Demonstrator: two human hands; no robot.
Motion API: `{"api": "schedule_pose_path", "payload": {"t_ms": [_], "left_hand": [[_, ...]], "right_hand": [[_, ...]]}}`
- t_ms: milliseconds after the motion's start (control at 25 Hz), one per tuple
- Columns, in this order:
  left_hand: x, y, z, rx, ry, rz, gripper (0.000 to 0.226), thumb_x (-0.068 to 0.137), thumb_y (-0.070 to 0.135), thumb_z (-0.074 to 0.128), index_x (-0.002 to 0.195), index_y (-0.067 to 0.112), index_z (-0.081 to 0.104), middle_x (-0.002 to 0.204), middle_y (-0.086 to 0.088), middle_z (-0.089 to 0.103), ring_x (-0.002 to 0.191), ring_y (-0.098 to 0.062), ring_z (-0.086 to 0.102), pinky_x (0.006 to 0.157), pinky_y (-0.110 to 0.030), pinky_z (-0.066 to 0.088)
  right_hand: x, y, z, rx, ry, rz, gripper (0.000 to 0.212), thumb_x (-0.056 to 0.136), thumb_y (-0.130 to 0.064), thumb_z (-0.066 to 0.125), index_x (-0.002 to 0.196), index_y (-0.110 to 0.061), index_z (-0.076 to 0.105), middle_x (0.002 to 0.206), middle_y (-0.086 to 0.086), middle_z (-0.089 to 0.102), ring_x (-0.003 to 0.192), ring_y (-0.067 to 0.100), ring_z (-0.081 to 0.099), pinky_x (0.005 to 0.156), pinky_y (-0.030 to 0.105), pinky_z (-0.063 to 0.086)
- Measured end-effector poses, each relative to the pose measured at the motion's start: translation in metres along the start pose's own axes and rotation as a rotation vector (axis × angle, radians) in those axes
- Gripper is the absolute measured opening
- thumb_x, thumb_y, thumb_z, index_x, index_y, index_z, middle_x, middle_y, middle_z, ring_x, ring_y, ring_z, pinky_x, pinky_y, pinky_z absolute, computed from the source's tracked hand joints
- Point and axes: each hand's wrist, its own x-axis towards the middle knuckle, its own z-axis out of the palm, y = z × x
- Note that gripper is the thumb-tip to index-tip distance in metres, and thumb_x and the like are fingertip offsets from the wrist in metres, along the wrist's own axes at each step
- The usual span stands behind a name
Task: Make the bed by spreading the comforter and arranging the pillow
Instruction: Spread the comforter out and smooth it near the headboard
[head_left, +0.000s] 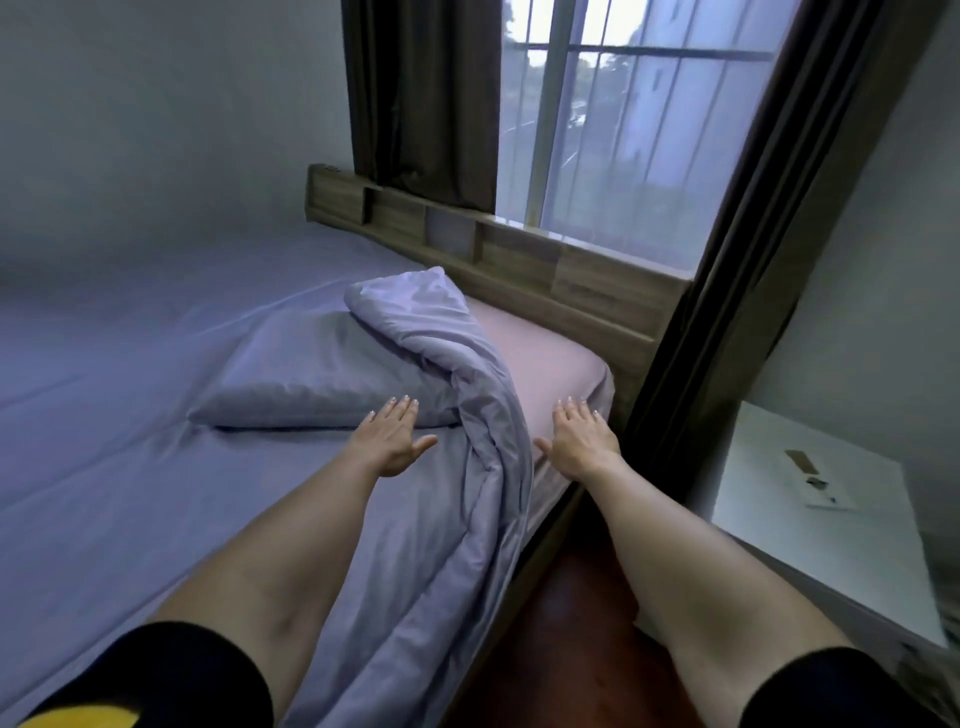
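We see grey walls (156, 130), a barred window (613, 130) with dark curtains (421, 98), a wooden headboard (519, 265) and reddish floor (566, 649).

Soft, matt, creased cloth comforter (457, 415) and pillow (322, 374); matt wood-grain headboard (571, 280); glossy dark floor (571, 649).

Both arms out over bed. Left hand (390, 435) flat, fingers spread, near the lavender fabric pillow (317, 375); contact unclear. Right hand (577, 437) splayed beside the bunched lavender quilted comforter (470, 415), which trails off the wooden-framed bed's (540, 270) edge.
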Motion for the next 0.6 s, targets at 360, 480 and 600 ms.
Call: {"api": "schedule_pose_path", "payload": {"t_ms": [360, 480, 600], "left_hand": [[0.127, 0.002, 0.001, -0.102, -0.007, -0.178, 0.076, 0.098, 0.056, 0.028, 0.155, 0.014, -0.001, 0.163, -0.006, -0.003, 0.151, -0.019, -0.002, 0.122, -0.040, 0.007], [0.179, -0.015, 0.000, -0.150, 0.014, -0.257, 0.076, 0.098, 0.055, 0.029, 0.155, 0.015, -0.001, 0.163, -0.008, -0.002, 0.151, -0.021, 0.000, 0.122, -0.039, 0.009], [0.237, -0.042, -0.003, -0.232, 0.011, -0.355, 0.077, 0.097, 0.056, 0.031, 0.155, 0.018, -0.002, 0.163, -0.009, -0.001, 0.151, -0.023, 0.001, 0.122, -0.041, 0.011]], "right_hand": [[0.162, 0.024, 0.005, 0.019, -0.056, -0.195, 0.076, 0.100, -0.050, 0.034, 0.155, -0.008, 0.003, 0.163, 0.011, 0.001, 0.150, 0.026, 0.000, 0.122, 0.038, 0.007], [0.231, 0.014, 0.006, 0.008, -0.059, -0.275, 0.077, 0.099, -0.051, 0.034, 0.155, -0.009, 0.002, 0.163, 0.010, 0.000, 0.150, 0.026, 0.000, 0.122, 0.039, 0.008], [0.310, -0.003, 0.007, 0.016, -0.088, -0.354, 0.078, 0.099, -0.052, 0.036, 0.155, -0.011, 0.002, 0.163, 0.010, 0.001, 0.150, 0.027, 0.001, 0.122, 0.040, 0.009]]}}
